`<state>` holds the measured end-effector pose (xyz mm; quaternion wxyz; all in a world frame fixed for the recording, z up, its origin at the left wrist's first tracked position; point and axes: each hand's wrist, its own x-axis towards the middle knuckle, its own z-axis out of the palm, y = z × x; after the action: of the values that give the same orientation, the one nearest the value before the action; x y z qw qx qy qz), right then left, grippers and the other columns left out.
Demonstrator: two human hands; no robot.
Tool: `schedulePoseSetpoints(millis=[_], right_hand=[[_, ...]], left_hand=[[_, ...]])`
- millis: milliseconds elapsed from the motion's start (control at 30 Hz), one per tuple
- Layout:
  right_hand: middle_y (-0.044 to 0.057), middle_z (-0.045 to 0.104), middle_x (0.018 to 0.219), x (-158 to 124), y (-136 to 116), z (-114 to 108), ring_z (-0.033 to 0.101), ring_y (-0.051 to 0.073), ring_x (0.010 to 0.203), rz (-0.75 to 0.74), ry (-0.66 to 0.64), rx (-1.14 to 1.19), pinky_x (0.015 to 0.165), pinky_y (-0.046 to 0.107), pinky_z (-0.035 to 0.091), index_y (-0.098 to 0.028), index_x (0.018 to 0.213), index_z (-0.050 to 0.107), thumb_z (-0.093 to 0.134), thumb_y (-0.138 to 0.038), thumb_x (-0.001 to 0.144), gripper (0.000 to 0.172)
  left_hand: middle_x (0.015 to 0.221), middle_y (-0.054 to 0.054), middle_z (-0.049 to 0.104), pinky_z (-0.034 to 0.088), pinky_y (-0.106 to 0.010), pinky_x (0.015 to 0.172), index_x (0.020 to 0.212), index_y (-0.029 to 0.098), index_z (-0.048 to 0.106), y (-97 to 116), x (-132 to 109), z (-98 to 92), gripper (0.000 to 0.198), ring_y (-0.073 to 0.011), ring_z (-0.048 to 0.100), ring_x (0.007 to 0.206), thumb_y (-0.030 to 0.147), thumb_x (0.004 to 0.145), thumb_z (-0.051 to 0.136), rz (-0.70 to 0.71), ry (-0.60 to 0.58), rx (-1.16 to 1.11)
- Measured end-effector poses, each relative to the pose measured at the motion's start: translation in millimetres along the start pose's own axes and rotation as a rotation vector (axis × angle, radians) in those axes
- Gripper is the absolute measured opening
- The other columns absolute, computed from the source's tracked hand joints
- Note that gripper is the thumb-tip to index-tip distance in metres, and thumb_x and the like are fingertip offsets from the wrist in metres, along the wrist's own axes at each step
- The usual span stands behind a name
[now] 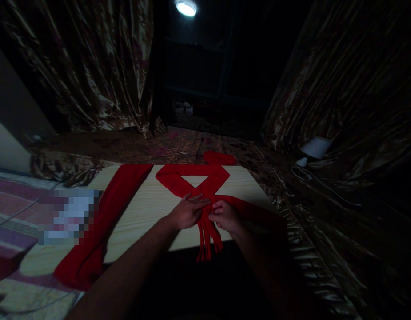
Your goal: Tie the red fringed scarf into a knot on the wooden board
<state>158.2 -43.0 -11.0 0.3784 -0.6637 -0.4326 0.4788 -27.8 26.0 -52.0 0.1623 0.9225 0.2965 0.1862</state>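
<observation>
A long red scarf [192, 175] lies across a light wooden board [148, 209], crossed into a triangular loop near the far edge. Its fringed end [207, 242] hangs over the near edge. My left hand [187, 211] lies flat with fingers stretched on the scarf where the strands cross. Just right of it, my right hand [225, 215] has its fingers curled, pinching the scarf above the fringe. The other end of the scarf [92, 249] runs down the left side of the board to the floor.
The room is dark. Shiny patterned curtains [92, 66] hang at the left and right. A patterned rug [178, 146] lies beyond the board. At the right stand a white lamp [315, 149] and a white cable [312, 178]. A ceiling light [186, 8] glows above.
</observation>
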Motion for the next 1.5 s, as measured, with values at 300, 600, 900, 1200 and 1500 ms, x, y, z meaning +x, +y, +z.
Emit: schedulePoseSetpoints(millis=[300,600,900,1200,1500], right_hand=[[-0.005,0.055,0.054,11,-1,-6,0.040,0.006,0.041,-0.087,0.036,0.034,0.041,0.020,0.026,-0.015,0.073,0.062,0.067,-0.025,0.073,0.010],[-0.006,0.050,0.044,24,-7,-16,0.034,0.005,0.032,0.007,-0.128,-0.140,0.033,0.020,0.019,-0.017,0.061,0.054,0.059,-0.027,0.086,0.028],[-0.009,0.045,0.041,25,-19,-9,0.031,0.004,0.032,0.007,-0.222,-0.206,0.034,0.020,0.016,-0.018,0.061,0.052,0.064,-0.018,0.078,0.020],[-0.008,0.054,0.051,20,-14,-11,0.046,0.008,0.044,-0.097,-0.088,-0.001,0.043,0.019,0.030,-0.018,0.073,0.057,0.070,-0.022,0.064,0.017],[-0.011,0.045,0.048,-4,2,-43,0.032,0.005,0.035,-0.094,-0.388,-0.087,0.037,0.019,0.021,-0.023,0.070,0.042,0.074,-0.042,0.067,0.037]], left_hand=[[0.151,-0.002,0.051,0.019,-0.060,0.121,0.149,0.032,0.045,5,0,-3.3,0.059,-0.0245,0.038,0.146,0.018,0.091,0.046,-0.027,-0.006,-0.006],[0.154,-0.006,0.047,0.019,-0.060,0.120,0.154,0.027,0.037,6,1,-4.1,0.063,-0.0243,0.035,0.148,0.020,0.092,0.045,-0.047,-0.018,-0.003],[0.154,-0.002,0.048,0.019,-0.061,0.120,0.152,0.032,0.041,3,1,-3.9,0.061,-0.0257,0.036,0.147,0.021,0.092,0.047,-0.040,-0.028,-0.016],[0.153,-0.001,0.049,0.017,-0.062,0.121,0.152,0.033,0.041,4,2,-3.5,0.064,-0.0260,0.036,0.147,0.018,0.091,0.049,-0.051,-0.026,-0.023],[0.155,0.002,0.045,0.016,-0.063,0.120,0.148,0.039,0.046,10,2,-10.6,0.058,-0.0250,0.034,0.148,0.020,0.093,0.047,-0.058,-0.079,-0.014]])
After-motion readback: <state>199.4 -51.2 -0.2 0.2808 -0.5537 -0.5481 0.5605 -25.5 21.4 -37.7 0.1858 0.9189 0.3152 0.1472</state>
